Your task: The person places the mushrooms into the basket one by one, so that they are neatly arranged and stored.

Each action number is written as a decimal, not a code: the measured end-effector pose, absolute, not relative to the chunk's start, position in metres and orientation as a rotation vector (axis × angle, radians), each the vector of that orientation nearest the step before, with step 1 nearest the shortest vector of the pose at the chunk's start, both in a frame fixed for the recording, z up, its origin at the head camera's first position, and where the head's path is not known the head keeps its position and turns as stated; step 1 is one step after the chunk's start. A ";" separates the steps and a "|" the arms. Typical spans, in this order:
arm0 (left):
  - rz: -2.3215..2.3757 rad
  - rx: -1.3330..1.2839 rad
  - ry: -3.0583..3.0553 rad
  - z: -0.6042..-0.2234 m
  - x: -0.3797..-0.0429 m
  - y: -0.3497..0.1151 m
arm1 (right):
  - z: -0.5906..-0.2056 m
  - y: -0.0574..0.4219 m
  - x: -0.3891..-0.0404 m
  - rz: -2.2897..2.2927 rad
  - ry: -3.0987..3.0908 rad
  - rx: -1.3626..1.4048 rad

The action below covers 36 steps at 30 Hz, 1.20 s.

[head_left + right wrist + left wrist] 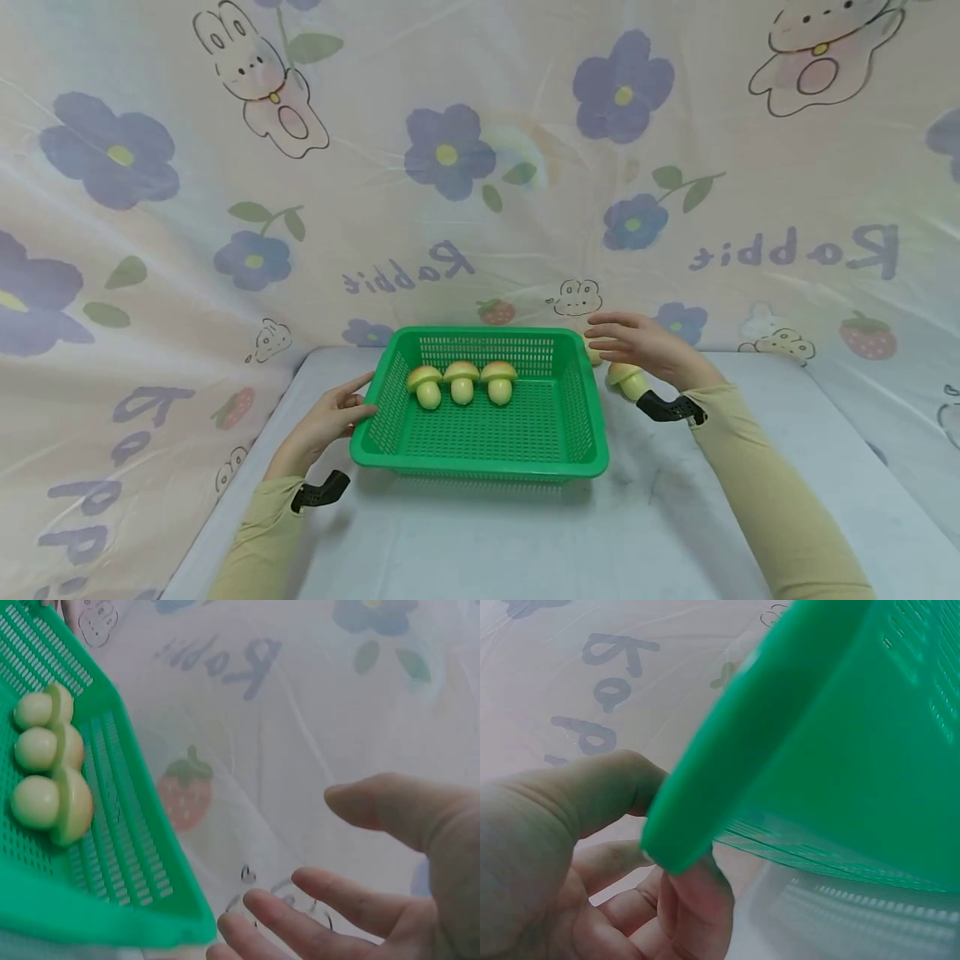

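Observation:
A green plastic basket [480, 468] with slotted walls is at the middle of the white table. Three toy mushrooms [462, 383] with yellow-orange caps and pale stems lie in a row toward its back left. My left hand [318, 429] grips the basket's left rim, and in the left wrist view the thumb and fingers pinch the rim's edge [705, 795]. Beyond the right rim my right hand [637, 343] hovers with its fingers extended and holding nothing. Below and behind it, another mushroom [628, 382] lies outside the basket, and one more [593, 353] is partly hidden by the basket rim.
A pale cloth [525, 225] printed with flowers, rabbits and strawberries hangs behind the table and along its sides. The white tabletop [525, 546] extends in front of the basket. Each wrist wears a black camera mount [321, 492].

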<state>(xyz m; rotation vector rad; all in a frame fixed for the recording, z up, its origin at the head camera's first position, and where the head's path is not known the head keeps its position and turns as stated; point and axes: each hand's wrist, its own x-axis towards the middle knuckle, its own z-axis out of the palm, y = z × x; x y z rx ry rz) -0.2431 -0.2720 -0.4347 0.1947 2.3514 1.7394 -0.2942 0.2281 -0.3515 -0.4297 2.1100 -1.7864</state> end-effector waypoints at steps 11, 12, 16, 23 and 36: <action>1.736 0.190 2.350 -0.434 -0.243 -0.272 | -0.368 0.263 -0.289 -1.744 2.195 -0.337; 1.737 0.185 2.350 -0.434 -0.243 -0.273 | -0.369 0.265 -0.288 -1.749 2.194 -0.325; 1.741 0.182 2.348 -0.434 -0.243 -0.273 | -0.376 0.276 -0.287 -1.745 2.216 -0.278; 1.747 0.209 2.340 -0.436 -0.244 -0.273 | -0.392 0.293 -0.291 -1.736 2.249 -0.224; 1.748 0.206 2.333 -0.435 -0.244 -0.272 | -0.412 0.310 -0.298 -1.693 2.266 -0.182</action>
